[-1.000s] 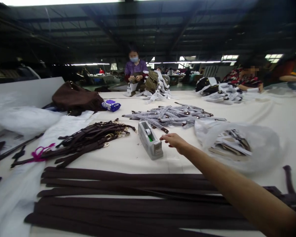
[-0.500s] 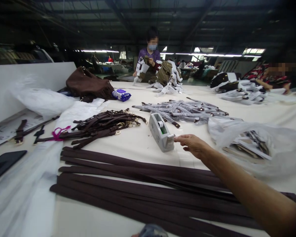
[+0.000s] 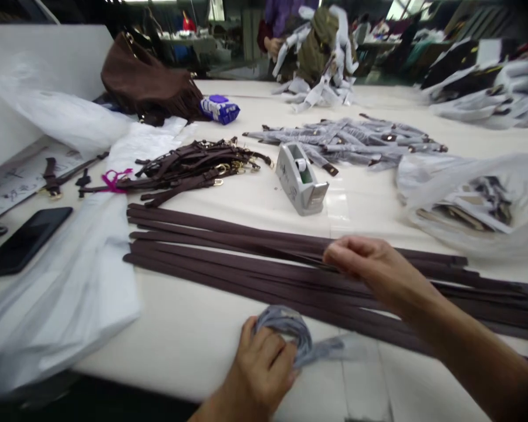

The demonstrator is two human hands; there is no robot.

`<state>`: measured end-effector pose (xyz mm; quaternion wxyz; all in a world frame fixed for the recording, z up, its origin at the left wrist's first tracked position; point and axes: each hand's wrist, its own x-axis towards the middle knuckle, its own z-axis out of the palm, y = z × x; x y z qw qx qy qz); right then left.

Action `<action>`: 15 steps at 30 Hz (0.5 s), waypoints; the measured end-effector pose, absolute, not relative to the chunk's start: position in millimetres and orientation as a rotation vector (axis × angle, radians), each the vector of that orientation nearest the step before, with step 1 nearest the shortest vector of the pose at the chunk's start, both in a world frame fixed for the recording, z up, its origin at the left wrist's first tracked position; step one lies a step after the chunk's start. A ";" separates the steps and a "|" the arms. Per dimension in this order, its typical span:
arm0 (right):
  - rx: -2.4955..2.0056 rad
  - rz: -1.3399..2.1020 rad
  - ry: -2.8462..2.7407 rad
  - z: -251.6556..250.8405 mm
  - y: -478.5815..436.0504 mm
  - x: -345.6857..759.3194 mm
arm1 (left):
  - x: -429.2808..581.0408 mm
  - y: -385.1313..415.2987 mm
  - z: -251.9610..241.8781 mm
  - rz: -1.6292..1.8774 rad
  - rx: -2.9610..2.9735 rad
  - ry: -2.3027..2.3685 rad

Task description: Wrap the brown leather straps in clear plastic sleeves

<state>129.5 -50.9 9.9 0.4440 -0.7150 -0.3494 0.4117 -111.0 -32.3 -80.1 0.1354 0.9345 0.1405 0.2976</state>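
Note:
My left hand (image 3: 264, 369) is closed around a coiled strap in clear plastic wrap (image 3: 305, 337), held at the table's near edge with its tail pointing right. My right hand (image 3: 356, 258) is in a pinch above the long dark brown straps (image 3: 229, 272). Whatever its fingertips hold, if anything, is too small to make out. Beyond that hand stands a grey tape dispenser (image 3: 301, 181) with a white-cored roll. To its left lies a heap of brown straps with gold buckles (image 3: 189, 167).
Plastic-wrapped straps (image 3: 347, 138) are piled behind the dispenser. On the right is an open clear plastic bag (image 3: 444, 234). At left are a black phone (image 3: 26, 240), white plastic sheeting (image 3: 83, 281) and a brown bag (image 3: 149, 82). A co-worker (image 3: 281, 23) stands across the table.
My right hand has left the dispenser's cutter edge and come nearer, over the long straps. My left hand and the coiled strap have come into fuller view as the camera tilted down.

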 end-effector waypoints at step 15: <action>-1.622 1.264 -0.694 -5.8 -136.8 62.8 | -117.2 -37.7 -77.9 0.776 2.666 0.414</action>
